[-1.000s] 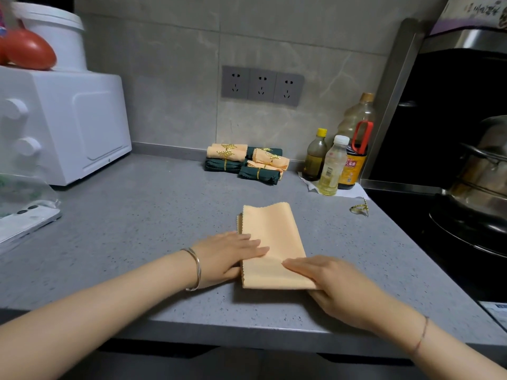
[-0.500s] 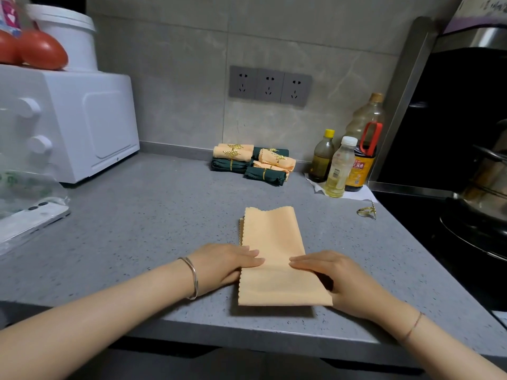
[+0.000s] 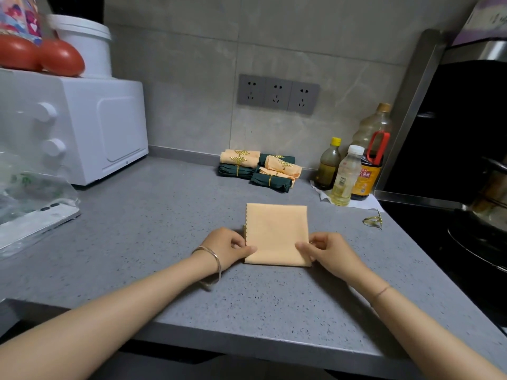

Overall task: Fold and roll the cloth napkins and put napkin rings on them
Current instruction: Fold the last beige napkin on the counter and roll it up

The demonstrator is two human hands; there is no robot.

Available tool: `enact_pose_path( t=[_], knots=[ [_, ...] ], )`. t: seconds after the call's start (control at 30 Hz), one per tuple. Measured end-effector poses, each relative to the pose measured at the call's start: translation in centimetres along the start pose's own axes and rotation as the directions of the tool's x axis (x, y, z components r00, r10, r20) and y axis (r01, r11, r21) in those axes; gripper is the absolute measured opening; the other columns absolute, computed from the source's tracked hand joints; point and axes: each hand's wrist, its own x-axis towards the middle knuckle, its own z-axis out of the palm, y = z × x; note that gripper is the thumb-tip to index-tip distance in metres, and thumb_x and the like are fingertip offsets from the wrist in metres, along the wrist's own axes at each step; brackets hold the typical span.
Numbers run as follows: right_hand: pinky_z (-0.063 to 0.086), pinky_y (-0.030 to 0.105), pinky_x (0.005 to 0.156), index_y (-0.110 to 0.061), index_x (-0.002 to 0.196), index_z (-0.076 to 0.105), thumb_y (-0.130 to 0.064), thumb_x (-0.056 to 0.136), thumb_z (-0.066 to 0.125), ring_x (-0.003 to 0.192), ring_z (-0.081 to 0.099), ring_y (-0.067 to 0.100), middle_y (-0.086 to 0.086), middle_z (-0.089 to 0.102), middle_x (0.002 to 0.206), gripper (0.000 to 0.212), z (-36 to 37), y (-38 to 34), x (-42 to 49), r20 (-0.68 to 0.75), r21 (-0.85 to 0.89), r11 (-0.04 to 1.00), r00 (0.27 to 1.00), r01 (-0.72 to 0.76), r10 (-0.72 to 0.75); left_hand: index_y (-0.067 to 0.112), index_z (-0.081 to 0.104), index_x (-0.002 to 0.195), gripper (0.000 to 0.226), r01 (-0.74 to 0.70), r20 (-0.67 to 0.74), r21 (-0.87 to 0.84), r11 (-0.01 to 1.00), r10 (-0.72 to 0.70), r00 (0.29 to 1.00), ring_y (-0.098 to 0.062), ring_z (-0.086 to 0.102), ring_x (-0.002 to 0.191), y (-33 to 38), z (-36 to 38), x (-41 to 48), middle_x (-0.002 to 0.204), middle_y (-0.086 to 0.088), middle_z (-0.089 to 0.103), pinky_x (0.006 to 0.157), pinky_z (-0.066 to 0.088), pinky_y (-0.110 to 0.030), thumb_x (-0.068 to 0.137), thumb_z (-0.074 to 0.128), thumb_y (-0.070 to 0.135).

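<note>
- The folded orange napkin (image 3: 276,231) lay flat at the centre of the frame on the grey countertop (image 3: 153,242). It was a neat rectangle with its scalloped edge down the left side.
- Your left hand (image 3: 229,246) sat at the napkin's lower left corner. The fingers were curled in and the thumb lay over the cloth, pinching that left edge.
- Your right hand (image 3: 330,252) mirrored it at the lower right corner, with thumb and forefinger pressed together on the right edge. The other fingers were curled underneath, and it could not be told whether they touched the cloth.
- A bangle (image 3: 212,255) ringed your left wrist.
- Just above centre, against the wall, the rolled napkins (image 3: 258,171) were stacked in a small pile, orange and dark green, bound with gold rings.
- A loose gold napkin ring (image 3: 373,221) lay on the countertop right of centre, well apart from both hands.
- A cluster of bottles (image 3: 345,175) stood just to the right of the pile, near the wall.
- A white oven (image 3: 90,127) filled the upper left of the frame, with two tomatoes (image 3: 59,57) and a white bucket (image 3: 85,42) on top of it.
- A phone (image 3: 35,223) lay camera side up at the left edge, below the oven.
- A metal pot (image 3: 491,204) showed at the right edge of the frame.
</note>
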Motion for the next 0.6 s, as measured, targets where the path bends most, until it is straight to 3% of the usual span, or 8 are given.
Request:
enact_pose_path(
  t=[0.17, 0.23, 0.33, 0.43, 0.5, 0.6],
  knots=[
    [0.037, 0.014, 0.041, -0.011, 0.078, 0.059, -0.024, 0.079, 0.075, 0.052, 0.05, 0.008, 0.001, 0.058, 0.062, 0.021, 0.0, -0.2, 1.6, -0.026, 0.068, 0.979, 0.981, -0.191, 0.194, 0.022, 0.062, 0.058, 0.032, 0.139, 0.097, -0.01, 0.99, -0.138, 0.986, -0.007, 0.047, 0.057, 0.1, 0.0, 1.4, 0.057, 0.01, 0.054, 0.055, 0.035, -0.017, 0.085, 0.066, 0.038],
    [0.038, 0.013, 0.039, -0.013, 0.075, 0.057, -0.023, 0.079, 0.075, 0.055, 0.052, 0.008, 0.001, 0.059, 0.064, 0.022, -0.1, -0.5, 1.9, -0.016, 0.043, 0.973, 0.973, -0.228, 0.229, 0.018, 0.068, 0.07, 0.028, 0.191, 0.172, 0.052, 0.98, -0.197, 0.965, -0.009, 0.052, 0.066, 0.3, -0.6, 2.3, 0.066, 0.007, 0.06, 0.062, 0.04, -0.019, 0.083, 0.066, 0.042],
    [0.042, 0.014, 0.042, -0.014, 0.074, 0.056, -0.024, 0.079, 0.075, 0.058, 0.054, 0.008, 0.001, 0.06, 0.068, 0.023, -0.3, -1.1, 2.2, 0.031, 0.003, 0.958, 0.957, -0.287, 0.287, 0.006, 0.065, 0.1, 0.052, 0.243, 0.249, 0.19, 0.951, -0.286, 0.925, -0.022, 0.061, 0.09, 0.6, -1.4, 4.4, 0.098, -0.012, 0.067, 0.074, 0.041, -0.026, 0.076, 0.069, 0.052],
    [0.045, 0.016, 0.044, -0.014, 0.078, 0.055, -0.023, 0.079, 0.075, 0.058, 0.055, 0.008, 0.002, 0.06, 0.071, 0.022, -0.4, -1.5, 2.6, 0.07, -0.003, 0.938, 0.936, -0.346, 0.345, 0.014, 0.036, 0.139, 0.08, 0.203, 0.16, 0.088, 0.975, -0.215, 0.963, -0.029, 0.047, 0.124, 1.1, -0.8, 6.2, 0.138, -0.012, 0.043, 0.1, 0.042, -0.037, 0.077, 0.068, 0.053],
    [0.045, 0.016, 0.043, -0.014, 0.079, 0.055, -0.022, 0.079, 0.075, 0.058, 0.056, 0.009, 0.002, 0.061, 0.072, 0.022, -0.4, -1.6, 2.7, 0.071, -0.007, 0.933, 0.931, -0.359, 0.359, 0.018, 0.04, 0.14, 0.06, 0.086, 0.114, 0.013, 0.996, -0.087, 0.99, -0.025, 0.042, 0.128, 1.7, -0.1, 6.8, 0.142, -0.006, 0.042, 0.107, 0.035, -0.036, 0.089, 0.056, 0.046],
    [0.047, 0.016, 0.043, -0.013, 0.077, 0.055, -0.021, 0.079, 0.075, 0.059, 0.056, 0.01, 0.004, 0.06, 0.074, 0.022, -0.2, -1.5, 2.6, 0.052, -0.004, 0.944, 0.943, -0.329, 0.329, 0.013, 0.063, 0.118, 0.033, 0.007, 0.135, -0.066, 0.998, 0.002, 0.991, -0.02, 0.053, 0.118, 1.5, 1.1, 7.5, 0.125, -0.002, 0.06, 0.095, 0.037, -0.025, 0.096, 0.049, 0.033]
  ],
)
